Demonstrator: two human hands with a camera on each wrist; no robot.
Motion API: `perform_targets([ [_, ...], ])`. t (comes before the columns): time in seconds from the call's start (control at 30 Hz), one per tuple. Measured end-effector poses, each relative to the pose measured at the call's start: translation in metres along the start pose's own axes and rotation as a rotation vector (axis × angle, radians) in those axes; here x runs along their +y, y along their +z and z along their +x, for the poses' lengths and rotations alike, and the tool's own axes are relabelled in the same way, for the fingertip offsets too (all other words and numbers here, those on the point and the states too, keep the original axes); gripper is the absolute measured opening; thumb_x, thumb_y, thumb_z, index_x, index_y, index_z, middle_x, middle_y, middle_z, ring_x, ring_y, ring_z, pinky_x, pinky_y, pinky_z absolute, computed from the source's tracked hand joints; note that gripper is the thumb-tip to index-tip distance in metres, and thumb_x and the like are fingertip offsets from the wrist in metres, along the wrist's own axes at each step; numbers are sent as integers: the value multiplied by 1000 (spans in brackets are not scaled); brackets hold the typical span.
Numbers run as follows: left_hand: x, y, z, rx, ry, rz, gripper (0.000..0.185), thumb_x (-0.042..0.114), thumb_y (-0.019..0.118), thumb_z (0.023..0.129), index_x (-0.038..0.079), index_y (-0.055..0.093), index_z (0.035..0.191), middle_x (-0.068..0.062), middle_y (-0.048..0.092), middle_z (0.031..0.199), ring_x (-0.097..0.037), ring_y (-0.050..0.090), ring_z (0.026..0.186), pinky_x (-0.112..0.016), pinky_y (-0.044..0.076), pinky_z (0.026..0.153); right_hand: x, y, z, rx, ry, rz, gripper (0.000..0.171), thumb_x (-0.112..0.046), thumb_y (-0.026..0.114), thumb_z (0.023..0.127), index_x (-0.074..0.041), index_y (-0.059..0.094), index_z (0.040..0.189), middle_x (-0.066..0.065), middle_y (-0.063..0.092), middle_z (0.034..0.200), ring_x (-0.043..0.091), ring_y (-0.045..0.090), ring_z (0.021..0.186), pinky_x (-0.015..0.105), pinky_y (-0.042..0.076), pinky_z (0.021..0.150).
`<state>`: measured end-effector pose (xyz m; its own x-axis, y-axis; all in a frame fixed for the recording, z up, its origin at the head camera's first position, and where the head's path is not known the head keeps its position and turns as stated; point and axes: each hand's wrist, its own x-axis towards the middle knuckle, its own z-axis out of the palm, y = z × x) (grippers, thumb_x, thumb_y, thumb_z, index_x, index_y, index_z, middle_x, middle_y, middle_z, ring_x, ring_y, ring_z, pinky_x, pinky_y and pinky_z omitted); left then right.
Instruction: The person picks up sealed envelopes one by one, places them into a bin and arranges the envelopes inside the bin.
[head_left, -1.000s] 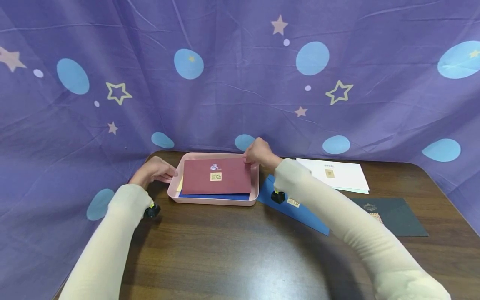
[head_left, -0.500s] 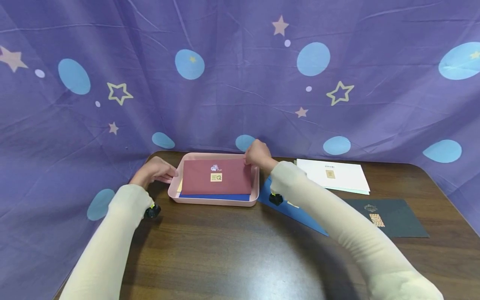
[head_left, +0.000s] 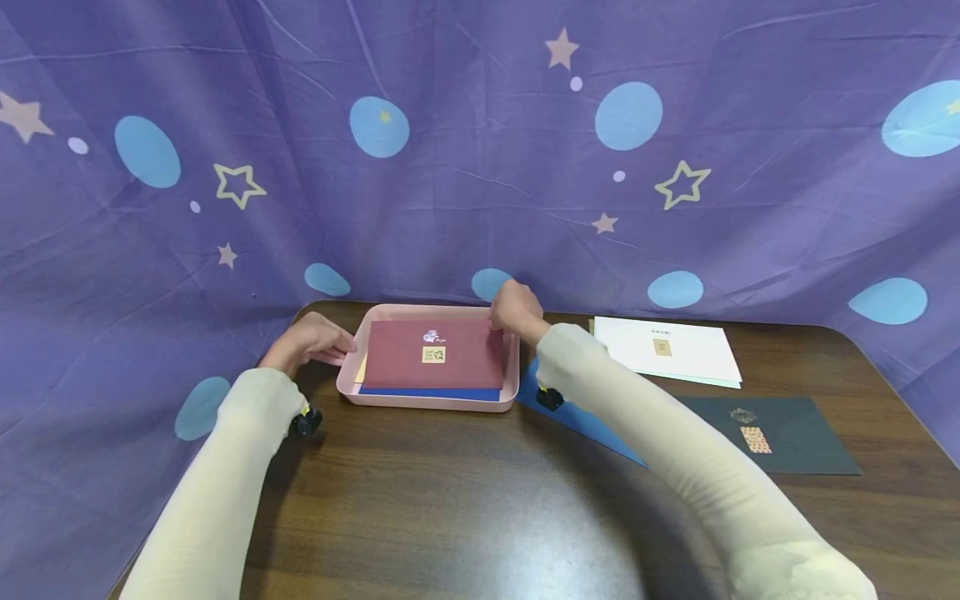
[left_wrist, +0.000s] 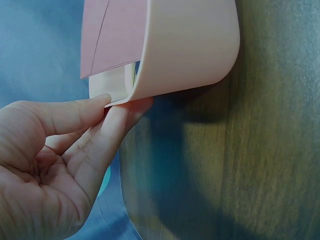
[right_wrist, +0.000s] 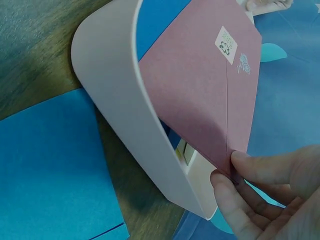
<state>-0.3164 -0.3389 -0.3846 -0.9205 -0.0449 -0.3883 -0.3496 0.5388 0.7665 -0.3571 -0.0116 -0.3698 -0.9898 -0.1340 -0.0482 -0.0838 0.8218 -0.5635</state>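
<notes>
Basically, left hand (head_left: 313, 340) pinches pink tray (left_wrist: 192, 47) by its rim, probably steadying it; right hand (head_left: 517, 310) pinches maroon envelope (head_left: 405, 358) by a corner, over the tray between hands, likely for control.

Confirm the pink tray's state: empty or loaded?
Loaded. The right wrist view shows blue paper inside the pink tray, under the maroon envelope whose corner the right hand pinches.

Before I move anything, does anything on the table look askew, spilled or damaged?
One thing: the blue envelope beside the pink tray lies slanted on the table, while the white envelope and dark green envelope lie much straighter. The right sleeve partly hides it in the head view. No spill or damage shows.
</notes>
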Motion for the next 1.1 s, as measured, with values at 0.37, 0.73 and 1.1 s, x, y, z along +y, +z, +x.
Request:
perform_targets([
  [0.37,0,-1,1,-2,0,-3,35,-2,66,90,-21,62,119,2,68,69,-6,66,60,-24,65,63,5,8,8,-12,12,-49,21,-3,75,83,-12,65,67,1,62,73,16,48,63,24,44,50],
  [0.73,-2,0,3,4,-10,4,35,-3,65,91,-21,61,121,1,68,69,-7,66,59,-25,66,65,7,14,7,-10,-26,-21,27,2,71,83,-10,58,62,3,57,68,16,47,61,24,43,49],
  [1.1,-3,0,4,4,-11,-1,34,-3,66,90,-21,62,119,1,67,69,-6,66,59,-24,65,63,10,16,8,-51,-24,4,36,6,65,84,-11,47,58,2,44,60,17,39,59,24,38,48],
])
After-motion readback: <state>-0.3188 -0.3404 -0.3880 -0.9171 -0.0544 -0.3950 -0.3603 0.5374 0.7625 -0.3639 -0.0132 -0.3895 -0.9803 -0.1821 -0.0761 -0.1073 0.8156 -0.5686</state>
